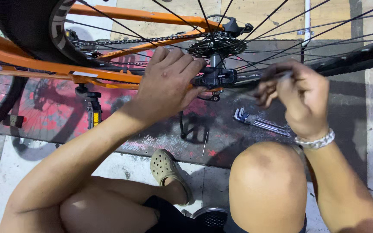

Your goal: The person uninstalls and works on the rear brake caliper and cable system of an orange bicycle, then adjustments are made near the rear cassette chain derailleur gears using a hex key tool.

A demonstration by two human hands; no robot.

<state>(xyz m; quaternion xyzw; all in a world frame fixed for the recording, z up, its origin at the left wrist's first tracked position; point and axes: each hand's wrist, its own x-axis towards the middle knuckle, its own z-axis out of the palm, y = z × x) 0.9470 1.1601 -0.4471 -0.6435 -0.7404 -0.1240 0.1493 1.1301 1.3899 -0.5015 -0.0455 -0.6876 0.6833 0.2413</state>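
I'm looking down at an orange bike frame [109, 75] lying across the top of view, rear wheel spokes [281, 30] fanning over the floor. My left hand [167, 84] is curling round the rear derailleur [214, 77], fingers wrapping its black body just below the cassette [221, 43], so closed on it w/ a steadying grip. My right hand [298, 92] is hovering just right of the derailleur, fingers pinching together on something thin, prob. a cable end or small tool, but it's blurring w/ motion so I can't tell exactly what it's gripping.

Handling, my read: the derailleur is stiff metal but sprung, so it's likely pushing back against the hold; best gripped on the solid body, not the cage or pulleys. Chain [121, 41] and cogs are prob. greasy and slippery, teeth sharp. Spokes are thin and bendable, so I'm keeping fingers off them.

On the dark checker-plate mat [165, 140] a set of hex keys [260, 123] is lying near the right hand, apart from it. A pedal [92, 110] is hanging at left. My knee [266, 181] and a tan clog [167, 170] are filling the foreground.
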